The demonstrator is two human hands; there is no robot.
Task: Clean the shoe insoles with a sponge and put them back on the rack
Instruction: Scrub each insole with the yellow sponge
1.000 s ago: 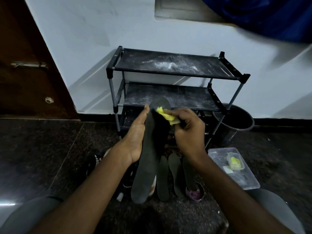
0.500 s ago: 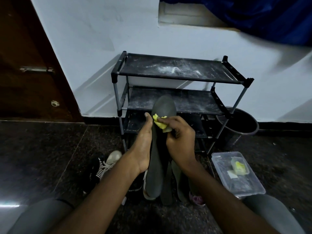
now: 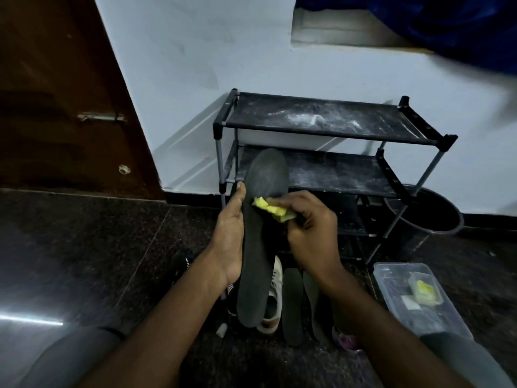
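On my feed, the right hand (image 3: 310,231) pinched a yellow sponge (image 3: 270,209) in curled fingers and pressed it against the face of a dark insole (image 3: 256,270), just below the toe end. The left hand (image 3: 230,233) gripped that insole by its left edge, thumb lying straight up the edge, the other fingers hidden behind it. The insole stood nearly upright, toe uppermost, in front of the rack (image 3: 307,116), its heel above a white shoe (image 3: 273,301) on the floor (image 3: 84,247).

I judged the step in hand to be wiping this insole, with the long lower stretch yet to cover. To do it well, I would brace the insole's back with the left fingers so it did not flex away. I would then draw the sponge toward the heel in long overlapping passes.

Two more insoles (image 3: 292,303) lay side by side just right of the shoe. Further right sat a clear plastic box (image 3: 391,268) holding a second yellow sponge (image 3: 425,289). The rack's dusty shelves carried no insoles that I could see, so putting back had not begun.
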